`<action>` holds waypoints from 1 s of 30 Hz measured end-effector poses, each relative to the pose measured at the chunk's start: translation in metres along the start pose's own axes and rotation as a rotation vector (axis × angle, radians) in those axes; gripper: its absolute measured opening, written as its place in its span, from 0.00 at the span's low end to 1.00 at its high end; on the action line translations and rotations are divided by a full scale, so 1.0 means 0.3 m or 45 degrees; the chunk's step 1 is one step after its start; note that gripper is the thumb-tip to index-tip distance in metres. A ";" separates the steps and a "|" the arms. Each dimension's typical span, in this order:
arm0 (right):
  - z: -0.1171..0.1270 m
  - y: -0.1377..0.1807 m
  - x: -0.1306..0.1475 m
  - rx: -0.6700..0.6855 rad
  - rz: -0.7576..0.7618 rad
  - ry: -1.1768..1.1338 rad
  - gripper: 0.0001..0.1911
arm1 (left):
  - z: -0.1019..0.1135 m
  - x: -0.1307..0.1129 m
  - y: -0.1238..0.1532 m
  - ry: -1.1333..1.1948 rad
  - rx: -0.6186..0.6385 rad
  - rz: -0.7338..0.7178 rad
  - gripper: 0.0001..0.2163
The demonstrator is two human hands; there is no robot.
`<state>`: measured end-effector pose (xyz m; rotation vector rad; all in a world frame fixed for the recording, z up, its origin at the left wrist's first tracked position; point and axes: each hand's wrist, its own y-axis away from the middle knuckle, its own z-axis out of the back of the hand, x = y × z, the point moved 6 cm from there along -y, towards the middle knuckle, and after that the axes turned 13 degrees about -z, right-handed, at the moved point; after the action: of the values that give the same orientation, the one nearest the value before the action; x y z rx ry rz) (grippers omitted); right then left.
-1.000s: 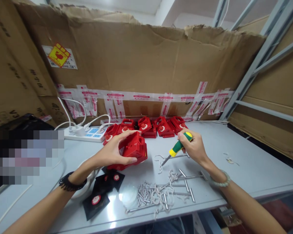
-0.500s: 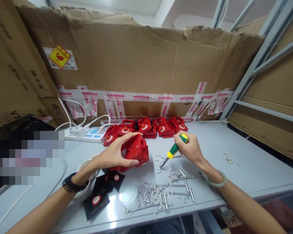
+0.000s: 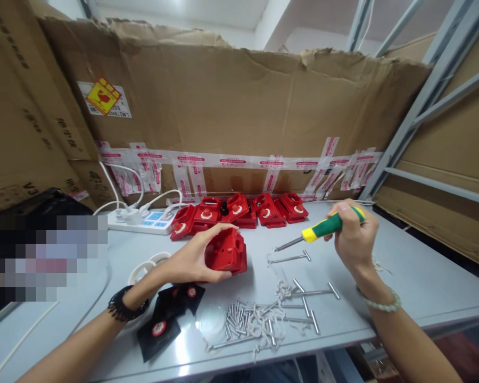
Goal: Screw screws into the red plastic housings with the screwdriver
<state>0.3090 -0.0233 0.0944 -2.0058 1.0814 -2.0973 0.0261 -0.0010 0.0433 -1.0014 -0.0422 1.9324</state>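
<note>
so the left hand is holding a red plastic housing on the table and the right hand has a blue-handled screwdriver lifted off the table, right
Not quite: the screwdriver has a green and yellow handle, not blue, as the head view shows. The rest stands: the left hand holds the red plastic housing on the table, and the right hand has the screwdriver lifted off it.

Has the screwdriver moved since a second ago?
Yes. The screwdriver in the right hand has lifted and shifted right, away from the T-shaped metal pin on the table, its tip now off the surface.
</note>
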 end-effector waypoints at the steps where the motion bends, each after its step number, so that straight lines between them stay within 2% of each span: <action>1: 0.006 -0.009 -0.007 -0.021 -0.045 -0.068 0.12 | -0.004 -0.003 -0.001 0.005 0.008 -0.004 0.32; 7: -0.042 -0.042 -0.121 -0.058 -0.466 -0.343 0.13 | -0.032 -0.021 -0.001 0.009 0.049 -0.041 0.32; 14: -0.104 -0.028 -0.231 -0.009 -0.752 -0.422 0.13 | -0.047 -0.045 -0.005 0.157 0.067 -0.051 0.30; 17: -0.131 -0.019 -0.245 0.010 -0.779 -0.429 0.13 | -0.051 -0.052 -0.021 0.067 0.094 -0.155 0.31; 21: -0.155 -0.013 -0.250 0.003 -0.770 -0.432 0.13 | -0.067 -0.066 -0.040 0.000 0.147 -0.260 0.28; 30: -0.164 -0.004 -0.230 0.003 -0.746 -0.445 0.12 | -0.073 -0.070 -0.045 -0.009 0.133 -0.223 0.32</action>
<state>0.2767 0.0327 0.0396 -2.8016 0.4687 -1.8096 0.0552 -0.0166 0.0473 -0.8916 -0.0315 1.7601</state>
